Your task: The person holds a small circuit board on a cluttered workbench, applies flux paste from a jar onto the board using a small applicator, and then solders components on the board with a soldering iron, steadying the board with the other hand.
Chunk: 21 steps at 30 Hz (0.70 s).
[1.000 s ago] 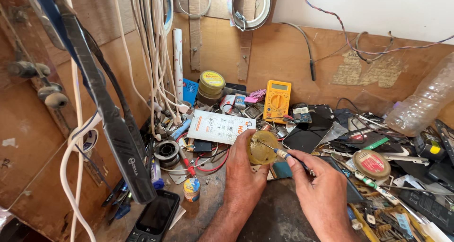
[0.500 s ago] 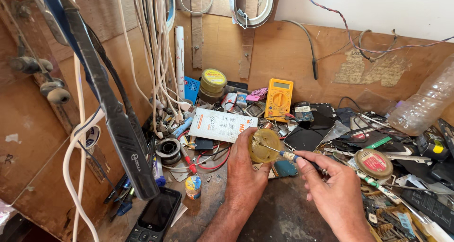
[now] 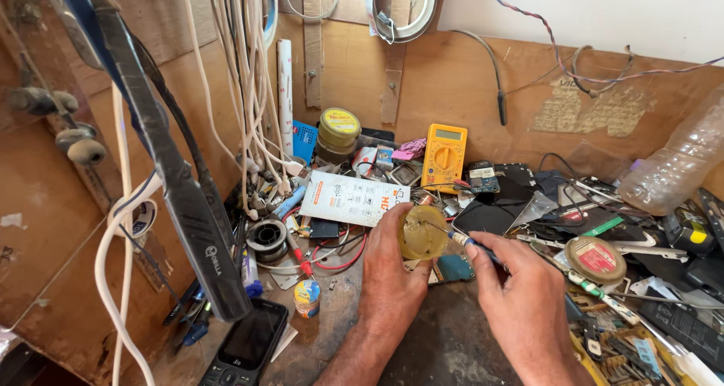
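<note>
Right hand [image 3: 520, 295] edged nearer, grip pinching a thin soldering iron [image 3: 464, 240] whose tip touched the round yellowish flux tin [image 3: 422, 233] clasped in left hand [image 3: 392, 273].

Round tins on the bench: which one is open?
The yellowish round tin in the left hand, its paste exposed to the tool tip. The yellow-lidded tin by the wall and the red-labelled one stay lidded.
</note>
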Tool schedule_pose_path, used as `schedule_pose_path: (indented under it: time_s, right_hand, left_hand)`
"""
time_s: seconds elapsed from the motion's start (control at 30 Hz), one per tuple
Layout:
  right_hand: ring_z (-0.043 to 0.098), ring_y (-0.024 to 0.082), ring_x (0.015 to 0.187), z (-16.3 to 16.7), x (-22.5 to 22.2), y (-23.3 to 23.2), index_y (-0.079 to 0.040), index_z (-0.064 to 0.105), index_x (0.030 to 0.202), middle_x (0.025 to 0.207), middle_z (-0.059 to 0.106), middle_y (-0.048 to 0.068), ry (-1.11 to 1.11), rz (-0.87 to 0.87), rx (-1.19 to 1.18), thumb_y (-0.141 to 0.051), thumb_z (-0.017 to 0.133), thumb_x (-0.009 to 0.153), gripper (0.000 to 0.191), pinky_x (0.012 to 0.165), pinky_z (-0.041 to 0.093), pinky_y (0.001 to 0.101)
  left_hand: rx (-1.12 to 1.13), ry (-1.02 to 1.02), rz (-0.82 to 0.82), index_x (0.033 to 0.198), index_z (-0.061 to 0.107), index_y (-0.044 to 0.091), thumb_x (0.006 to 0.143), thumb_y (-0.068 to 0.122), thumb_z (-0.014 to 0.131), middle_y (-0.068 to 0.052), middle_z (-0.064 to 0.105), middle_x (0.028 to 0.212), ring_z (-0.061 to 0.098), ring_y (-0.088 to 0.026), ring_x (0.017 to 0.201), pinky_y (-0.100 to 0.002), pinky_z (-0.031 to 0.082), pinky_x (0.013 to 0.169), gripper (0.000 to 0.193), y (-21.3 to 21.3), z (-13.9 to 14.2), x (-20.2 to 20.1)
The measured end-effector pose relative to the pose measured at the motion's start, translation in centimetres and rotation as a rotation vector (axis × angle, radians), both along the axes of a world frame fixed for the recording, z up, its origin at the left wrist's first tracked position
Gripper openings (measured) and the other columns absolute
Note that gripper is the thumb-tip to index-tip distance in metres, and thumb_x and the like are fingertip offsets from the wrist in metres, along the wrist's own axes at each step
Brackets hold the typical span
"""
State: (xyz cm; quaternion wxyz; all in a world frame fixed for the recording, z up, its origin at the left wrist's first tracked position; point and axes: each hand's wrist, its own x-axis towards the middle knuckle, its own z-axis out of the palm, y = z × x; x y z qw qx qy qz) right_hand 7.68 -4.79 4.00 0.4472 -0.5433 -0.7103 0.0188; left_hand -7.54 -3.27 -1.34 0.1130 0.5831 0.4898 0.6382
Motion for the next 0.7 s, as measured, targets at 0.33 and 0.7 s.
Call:
schedule_pose_path:
  time_s: [0.33,0.7]
  right_hand:
    - [0.068,0.028,0.067,1.1,-0.4,-1.3,-0.011,0.077,0.108,0.085,0.070,0.011,-0.052,0.010,0.053,-0.016,0.073,0.088,0.022,0.060,0.053,0.0387]
    - [0.067,0.036,0.087,1.9,0.1,0.4,-0.010,0.077,0.096,0.086,0.070,0.012,-0.333,0.081,0.082,-0.014,0.072,0.083,0.015,0.075,0.052,0.0466]
  left_hand:
    - [-0.007,0.010,0.009,0.138,0.050,0.003,0.071,-0.005,0.079,-0.020,0.061,0.132,0.057,-0.040,0.127,-0.047,0.044,0.107,0.073,0.1,-0.2,0.1]
    - [0.023,0.016,-0.005,0.134,0.053,0.007,0.070,-0.010,0.079,-0.015,0.062,0.132,0.057,-0.036,0.127,-0.045,0.046,0.106,0.070,-0.1,0.3,-0.1]
